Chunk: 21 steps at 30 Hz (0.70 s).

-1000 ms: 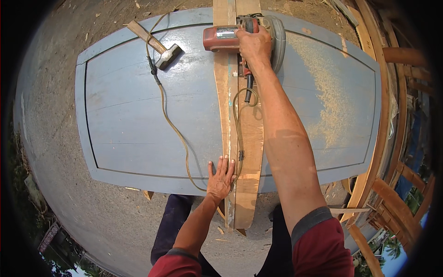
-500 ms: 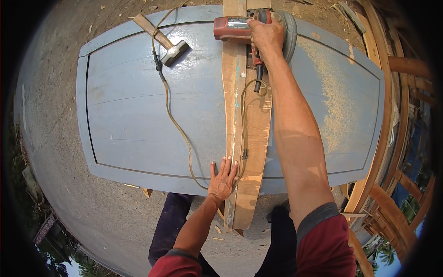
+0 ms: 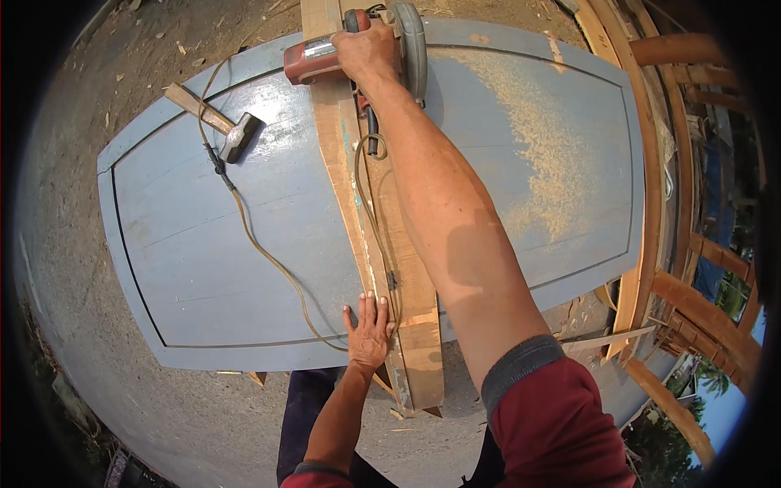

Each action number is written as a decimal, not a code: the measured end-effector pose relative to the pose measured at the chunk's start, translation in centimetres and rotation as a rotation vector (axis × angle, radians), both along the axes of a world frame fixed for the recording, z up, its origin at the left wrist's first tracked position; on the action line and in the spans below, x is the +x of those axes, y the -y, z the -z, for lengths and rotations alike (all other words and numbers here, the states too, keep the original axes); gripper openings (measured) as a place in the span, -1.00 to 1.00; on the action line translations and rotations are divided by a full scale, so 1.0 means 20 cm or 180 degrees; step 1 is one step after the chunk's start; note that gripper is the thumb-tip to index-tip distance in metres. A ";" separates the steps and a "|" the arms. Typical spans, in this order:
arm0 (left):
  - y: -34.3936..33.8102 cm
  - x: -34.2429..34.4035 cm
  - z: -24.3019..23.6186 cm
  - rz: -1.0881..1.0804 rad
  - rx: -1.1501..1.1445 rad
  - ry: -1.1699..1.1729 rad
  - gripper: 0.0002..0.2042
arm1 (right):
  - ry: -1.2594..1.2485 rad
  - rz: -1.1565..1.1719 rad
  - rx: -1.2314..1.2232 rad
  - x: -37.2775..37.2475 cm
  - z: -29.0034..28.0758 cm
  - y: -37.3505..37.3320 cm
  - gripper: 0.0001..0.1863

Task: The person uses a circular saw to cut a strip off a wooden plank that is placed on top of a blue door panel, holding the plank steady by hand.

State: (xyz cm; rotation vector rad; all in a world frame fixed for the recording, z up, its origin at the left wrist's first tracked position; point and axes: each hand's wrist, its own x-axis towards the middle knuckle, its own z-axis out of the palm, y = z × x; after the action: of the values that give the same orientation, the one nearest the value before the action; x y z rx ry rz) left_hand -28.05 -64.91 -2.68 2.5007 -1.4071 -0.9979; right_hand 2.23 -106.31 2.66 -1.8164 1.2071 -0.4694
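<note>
My right hand (image 3: 370, 53) is closed around the handle of a circular saw (image 3: 313, 63) with a red body and grey round guard. The saw rests toward the far end of a long wooden plank (image 3: 419, 350). My left hand (image 3: 370, 333) lies flat, fingers spread, at the plank's near left edge, beside the cord (image 3: 268, 252). Beneath the plank is a blue-grey panel (image 3: 211, 276) with a dark groove near its border. The saw's blade is hidden by its body and guard.
A wooden-handled sledgehammer (image 3: 241, 138) rests on the panel's far left part, the cord crossing its handle. Sawdust (image 3: 541, 154) is scattered over the right half. Timber framing (image 3: 704, 317) stands along the right side, and rough ground (image 3: 65, 203) surrounds the panel.
My view has turned and shifted, so the panel appears tilted and farther left. The saw seems slightly farther along the plank. My left hand keeps its place at the near end.
</note>
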 end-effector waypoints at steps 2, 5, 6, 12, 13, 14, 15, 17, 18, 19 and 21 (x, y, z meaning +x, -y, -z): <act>-0.05 0.02 0.01 -0.0079 0.0032 0.0040 -0.45 | 0.0005 -0.0035 0.0281 0.01 -0.11 -0.07 -0.55; -0.02 0.00 0.02 0.0018 0.0115 0.0093 -0.44 | 0.0080 0.0084 0.0349 -0.02 -0.13 -0.04 -0.56; -0.02 -0.01 0.02 0.0094 0.0109 0.0072 -0.44 | 0.0063 0.0160 0.0343 -0.02 -0.11 -0.02 -0.56; -0.08 -0.03 0.10 0.0428 0.0629 0.0072 -0.42 | 0.0209 0.0247 0.0456 0.04 -0.09 -0.01 -0.57; -0.11 -0.02 0.12 0.0444 0.0648 0.0099 -0.42 | 0.0236 0.0264 0.0475 0.05 -0.09 -0.01 -0.57; -0.09 -0.02 0.10 0.0365 0.0522 0.0054 -0.42 | 0.0302 0.0263 0.0509 0.03 -0.08 0.00 -0.59; -0.07 -0.02 0.08 0.0282 0.0397 0.0010 -0.42 | 0.0370 0.0258 0.0543 0.02 -0.07 0.01 -0.60; -0.03 -0.01 0.04 0.0089 0.0150 -0.0056 -0.42 | 0.0304 0.0286 0.0539 0.02 -0.07 0.01 -0.62; -0.03 -0.01 0.03 -0.0017 0.0028 -0.0079 -0.42 | 0.0250 0.0292 0.0532 0.03 -0.08 0.01 -0.63; -0.02 -0.01 0.03 -0.0016 0.0032 -0.0075 -0.42 | 0.0254 0.0292 0.0536 0.03 -0.08 0.01 -0.63; -0.02 0.00 0.02 -0.0035 -0.0049 -0.0043 -0.42 | 0.0167 0.0282 0.0485 0.05 -0.08 0.01 -0.64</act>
State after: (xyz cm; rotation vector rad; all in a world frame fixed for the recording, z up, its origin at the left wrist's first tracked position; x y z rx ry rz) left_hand -28.14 -64.43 -3.15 2.4833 -1.3902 -0.9964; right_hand 3.16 -106.53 4.35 -1.6175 1.2566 -0.4594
